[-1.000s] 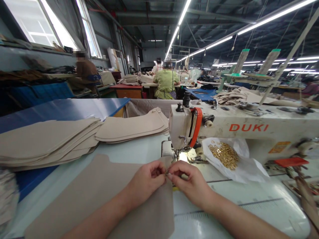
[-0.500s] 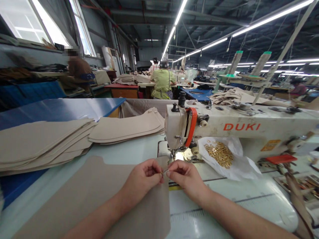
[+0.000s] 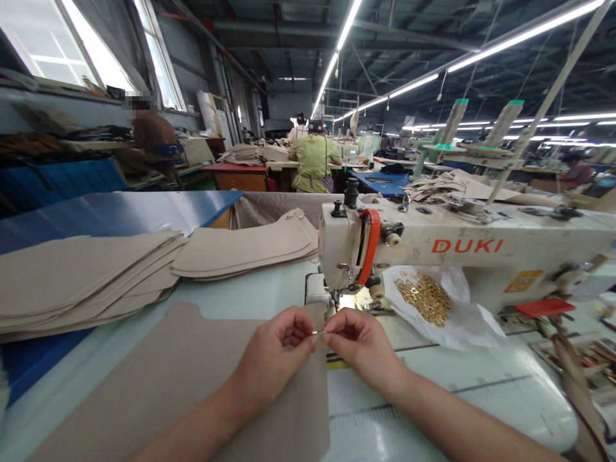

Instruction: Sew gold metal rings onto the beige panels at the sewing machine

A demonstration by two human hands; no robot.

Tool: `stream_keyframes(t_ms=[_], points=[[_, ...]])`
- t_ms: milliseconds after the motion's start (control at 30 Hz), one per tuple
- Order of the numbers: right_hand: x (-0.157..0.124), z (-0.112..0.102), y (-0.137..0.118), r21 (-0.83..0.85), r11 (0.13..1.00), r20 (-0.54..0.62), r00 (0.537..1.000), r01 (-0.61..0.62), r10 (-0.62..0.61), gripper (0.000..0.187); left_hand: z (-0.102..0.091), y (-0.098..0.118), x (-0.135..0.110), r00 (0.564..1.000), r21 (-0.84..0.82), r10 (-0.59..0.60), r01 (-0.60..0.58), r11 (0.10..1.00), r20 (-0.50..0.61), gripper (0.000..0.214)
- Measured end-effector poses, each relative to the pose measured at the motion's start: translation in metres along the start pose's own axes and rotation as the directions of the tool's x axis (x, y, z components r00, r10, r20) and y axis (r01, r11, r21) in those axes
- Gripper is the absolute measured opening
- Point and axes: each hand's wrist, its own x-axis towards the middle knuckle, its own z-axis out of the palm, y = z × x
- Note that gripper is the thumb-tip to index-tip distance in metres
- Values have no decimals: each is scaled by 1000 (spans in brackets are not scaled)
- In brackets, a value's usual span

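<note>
My left hand (image 3: pixel 282 346) is closed in a pinch on a small gold metal piece (image 3: pixel 315 332), of which only a glint shows between the fingertips. Close beside it, my right hand (image 3: pixel 359 340) is pinched too, its fingertips almost meeting those of the left; what it grips is too small to make out. Beneath the left hand lies a large beige panel (image 3: pixel 192 378), flat on the table, its right edge just below the fingertips. Both hands are in front of the needle area of a white sewing machine (image 3: pixel 409 240).
Two stacks of beige panels, the left stack (image 3: pixel 72 269) and the middle stack (image 3: pixel 245 247), lie beyond the working panel. A white bag (image 3: pixel 474 324) holding many gold metal pieces (image 3: pixel 428 301) sits under the machine arm. Thread cones (image 3: pixel 503 122) stand behind. A co-worker (image 3: pixel 315 157) sits ahead.
The fingers have shifted slightly, and the gold piece at my left fingertips shows more clearly. Both hands stay in nearly the same place; the panel has not visibly moved.
</note>
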Motion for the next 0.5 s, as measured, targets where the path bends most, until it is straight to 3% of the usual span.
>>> stream_keyframes(t_ms=[300, 500], points=[[0, -7, 0, -8, 999, 111, 992, -50, 51, 22, -3, -2, -4, 996, 178, 82, -85, 980, 24, 4], [1, -8, 4, -11, 1000, 120, 993, -8, 9, 16, -3, -8, -1, 999, 139, 5, -11, 990, 46, 15]])
